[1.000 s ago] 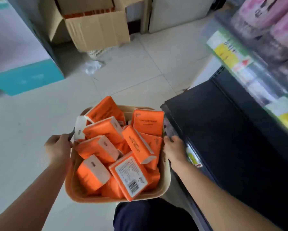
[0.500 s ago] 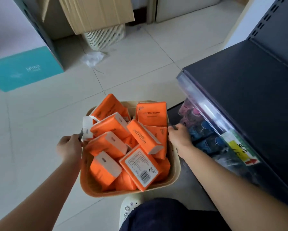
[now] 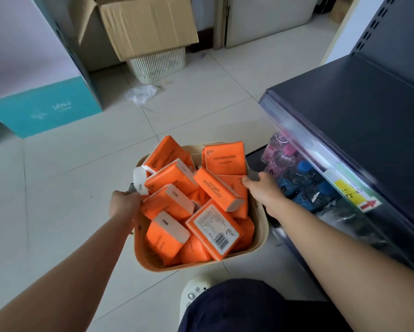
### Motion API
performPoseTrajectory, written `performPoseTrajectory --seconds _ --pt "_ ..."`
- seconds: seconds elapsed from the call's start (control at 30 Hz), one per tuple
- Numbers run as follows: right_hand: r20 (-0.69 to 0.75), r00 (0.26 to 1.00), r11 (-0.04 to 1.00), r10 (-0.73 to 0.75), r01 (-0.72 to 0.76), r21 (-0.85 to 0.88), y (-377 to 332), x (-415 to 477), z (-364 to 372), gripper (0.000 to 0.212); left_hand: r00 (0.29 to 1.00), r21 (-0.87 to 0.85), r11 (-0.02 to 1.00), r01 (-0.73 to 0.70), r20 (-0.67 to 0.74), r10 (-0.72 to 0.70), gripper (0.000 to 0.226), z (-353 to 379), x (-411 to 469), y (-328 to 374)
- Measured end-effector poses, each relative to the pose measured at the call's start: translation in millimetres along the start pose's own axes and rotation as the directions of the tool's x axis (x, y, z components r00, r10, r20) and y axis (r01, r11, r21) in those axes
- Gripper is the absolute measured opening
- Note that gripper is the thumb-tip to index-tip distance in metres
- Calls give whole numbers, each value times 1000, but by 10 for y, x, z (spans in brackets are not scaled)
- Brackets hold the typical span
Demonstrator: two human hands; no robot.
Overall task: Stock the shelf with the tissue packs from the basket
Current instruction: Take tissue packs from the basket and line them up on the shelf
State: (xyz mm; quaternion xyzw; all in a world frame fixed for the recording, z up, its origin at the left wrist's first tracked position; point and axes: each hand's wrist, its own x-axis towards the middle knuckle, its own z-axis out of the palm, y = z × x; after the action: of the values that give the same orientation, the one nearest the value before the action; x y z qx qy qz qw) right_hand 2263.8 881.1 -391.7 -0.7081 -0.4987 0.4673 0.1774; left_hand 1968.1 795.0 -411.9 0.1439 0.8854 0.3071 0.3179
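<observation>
The dark shelf board (image 3: pixel 357 121) fills the right side. More of its top shows than half a second ago, and its clear front strip with the yellow price label (image 3: pixel 350 192) runs further down the frame. Bottled drinks (image 3: pixel 304 173) stand on the level beneath it. On the pale tiled floor (image 3: pixel 64 183), the beige basket (image 3: pixel 261 226) is low and just beside the shelf's front corner, as it was half a second ago; whether it touches the floor is unclear. It is heaped with orange tissue packs (image 3: pixel 170 202), one facing barcode up. The left hand (image 3: pixel 124 204) is curled round a grey handle at the basket's left rim. The right hand (image 3: pixel 263 190) is curled round the handle at the right rim, nearest the shelf. The packs all lie between the two hands.
</observation>
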Motion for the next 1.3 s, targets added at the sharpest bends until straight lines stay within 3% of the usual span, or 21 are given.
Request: performPoseTrajectory --seconds 0.1,0.2,0.27,0.33,0.4,0.5,0.57,0.63,0.73,0.83,0.9,1.03,1.13,1.3 --pt "-54 990 929 -130 102 -355 -35 -130 6 60 999 279 960 12 -32 -3 48 -19 -57 66" --pt "99 961 828 -260 274 -489 -85 -377 24 88 990 424 904 -57 -92 106 57 50 -281 173" --pt "206 927 780 -312 374 -501 -126 -507 38 100 958 424 878 -222 -73 277 58 124 -473 253" --pt "275 893 709 -357 450 -543 -160 -593 49 107 874 415 803 -427 -36 484 52 205 -634 295" --pt "296 862 653 -412 506 -563 -165 -637 49 95 742 419 675 -608 -5 671 42 267 -780 323" --pt "199 859 722 -471 505 -473 -160 -645 0 56 512 386 415 -824 193 837 27 359 -917 341" --pt "93 896 805 -435 433 -405 -177 -632 -69 45 481 359 343 -868 433 763 25 427 -972 311" --pt "22 925 874 -379 366 -319 -186 -628 -140 42 543 457 307 -835 593 594 44 514 -1026 277" --pt "-30 943 933 -332 324 -153 -165 -623 -232 37 622 530 327 -783 635 459 77 642 -1108 270" --pt "-69 963 961 -261 266 72 -191 -691 -369 31 647 481 448 -753 665 373 62 621 -1165 349" --pt "-86 968 957 -238 248 148 -234 -769 -480 30 623 354 602 -715 714 320 46 549 -1200 409" --pt "-176 955 940 -239 273 203 -353 -980 -703 26 582 -56 849 -526 704 407 40 288 -1352 579" --pt "-360 897 943 -256 313 110 -483 -1153 -904 25 546 -294 872 -392 688 478 34 143 -1516 719" --pt "-522 733 896 -437 402 -187 -617 -1557 -1173 39 654 -537 749 -387 413 634 34 -17 -1966 878"
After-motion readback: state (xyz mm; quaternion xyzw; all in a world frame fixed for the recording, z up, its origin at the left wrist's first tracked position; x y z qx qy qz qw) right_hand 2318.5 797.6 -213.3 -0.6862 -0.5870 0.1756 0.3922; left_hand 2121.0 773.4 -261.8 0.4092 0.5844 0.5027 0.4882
